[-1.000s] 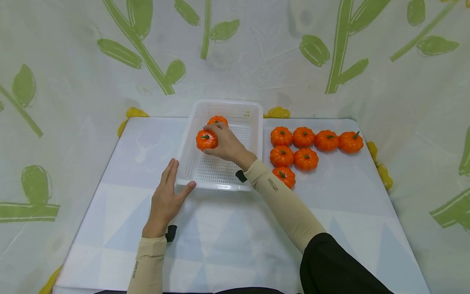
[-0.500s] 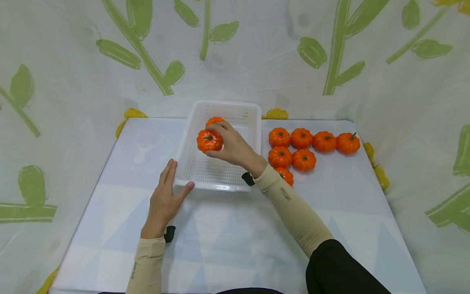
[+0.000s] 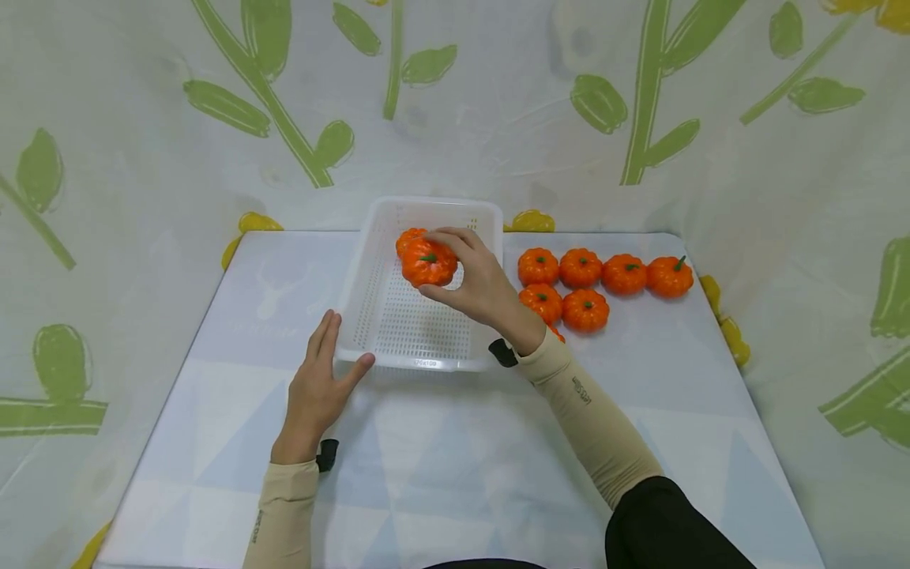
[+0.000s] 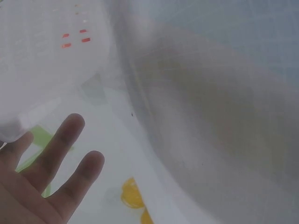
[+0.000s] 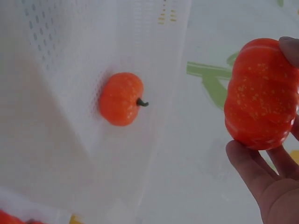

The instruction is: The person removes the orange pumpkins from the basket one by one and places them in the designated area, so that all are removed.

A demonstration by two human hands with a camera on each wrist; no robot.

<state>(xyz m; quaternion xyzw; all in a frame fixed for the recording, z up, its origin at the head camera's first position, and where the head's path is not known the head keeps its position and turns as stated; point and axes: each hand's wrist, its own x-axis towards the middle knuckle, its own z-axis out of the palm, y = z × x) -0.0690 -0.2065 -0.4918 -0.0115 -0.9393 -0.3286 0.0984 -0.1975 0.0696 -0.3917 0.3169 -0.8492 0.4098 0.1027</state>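
Note:
Between thumb and fingers my right hand [image 3: 478, 280] grips a small orange pumpkin [image 3: 430, 262] with a green stem, held up over the white perforated basket [image 3: 412, 365]. The right wrist view shows the held pumpkin [image 5: 261, 93] from its side, above the basket's rim. Another pumpkin [image 5: 121, 99] lies on the basket floor near the far wall; in the head view it is partly covered by the held one. My left hand [image 3: 318, 389] has its fingers straight and spread, right at the basket's near left corner. In the left wrist view those fingers [image 4: 70, 128] extend beside the basket wall.
Right of the basket, several pumpkins [image 3: 584, 310] sit in rows on the white and pale blue table [image 3: 455, 458]; the nearest is partly hidden by my right forearm. A pale curtain [image 3: 455, 158] with green plant prints rises behind the table.
My right hand has lifted the pumpkin up from inside the basket and drawn it to the right. The left hand keeps its place by the corner.

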